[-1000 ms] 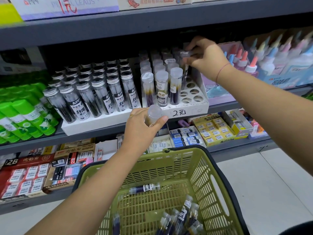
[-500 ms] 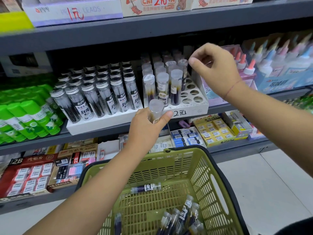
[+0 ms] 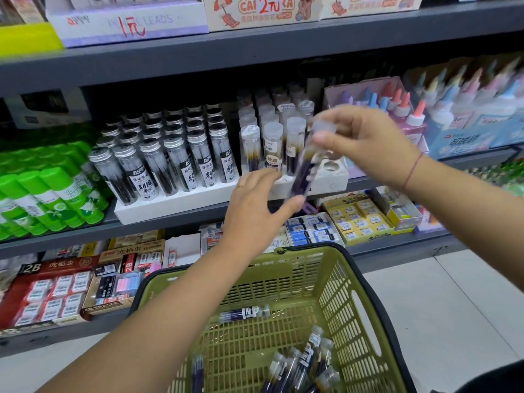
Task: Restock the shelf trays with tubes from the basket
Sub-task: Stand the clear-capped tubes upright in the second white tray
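My right hand [image 3: 365, 143] pinches a clear tube of dark refills [image 3: 304, 168] just below its cap, and the tube hangs tilted in front of the white holed tray [image 3: 333, 177]. My left hand [image 3: 255, 214] is spread under it with its thumb at the tube's lower end. Clear-capped tubes [image 3: 272, 146] stand in the tray's left rows, and open holes show on its right side. The green basket [image 3: 326, 276] hangs below, holding several tubes [image 3: 300, 361] and a lone tube [image 3: 246, 312].
Left of the holed tray stands another white tray [image 3: 170, 207] full of silver-capped tubes [image 3: 170, 163]. Green glue sticks [image 3: 42, 194] fill the far left, glue bottles [image 3: 453, 109] the right. The upper shelf's edge [image 3: 255, 52] is overhead. Eraser boxes [image 3: 357, 222] sit below.
The tube passed from my left hand to my right, which came down from the tray's back rows and took it by the top. My left hand opened.
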The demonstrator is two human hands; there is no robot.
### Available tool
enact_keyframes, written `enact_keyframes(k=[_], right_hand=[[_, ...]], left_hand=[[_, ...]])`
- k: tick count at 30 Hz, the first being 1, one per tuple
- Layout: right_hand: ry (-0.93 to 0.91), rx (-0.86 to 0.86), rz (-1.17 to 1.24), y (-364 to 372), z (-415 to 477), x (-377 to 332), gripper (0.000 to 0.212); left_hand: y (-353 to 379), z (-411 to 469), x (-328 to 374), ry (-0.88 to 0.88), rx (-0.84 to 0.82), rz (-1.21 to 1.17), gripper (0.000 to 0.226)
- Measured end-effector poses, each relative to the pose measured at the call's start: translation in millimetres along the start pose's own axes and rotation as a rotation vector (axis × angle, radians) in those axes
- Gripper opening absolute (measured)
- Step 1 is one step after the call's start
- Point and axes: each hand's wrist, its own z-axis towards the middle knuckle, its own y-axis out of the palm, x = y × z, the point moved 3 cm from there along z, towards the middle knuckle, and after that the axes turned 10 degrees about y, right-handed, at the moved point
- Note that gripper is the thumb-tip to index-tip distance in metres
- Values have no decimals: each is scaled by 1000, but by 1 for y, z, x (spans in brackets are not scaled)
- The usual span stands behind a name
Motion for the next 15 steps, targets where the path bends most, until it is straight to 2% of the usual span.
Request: enact_keyframes(k=[3, 6, 11, 15], right_hand=[[-27, 217, -101, -33, 17, 5, 22], [-55, 343, -152, -43, 31, 11, 22], [-61, 417, -256, -29, 55, 23, 30], [-68, 392, -349, -21, 63, 24, 30]], left_hand=[[6, -8, -19, 59, -87, 193, 62], [12, -12, -25, 88, -130, 260, 62], [12, -10, -27, 83, -113, 252, 62], [11, -9, -28, 84, -120, 236, 61]])
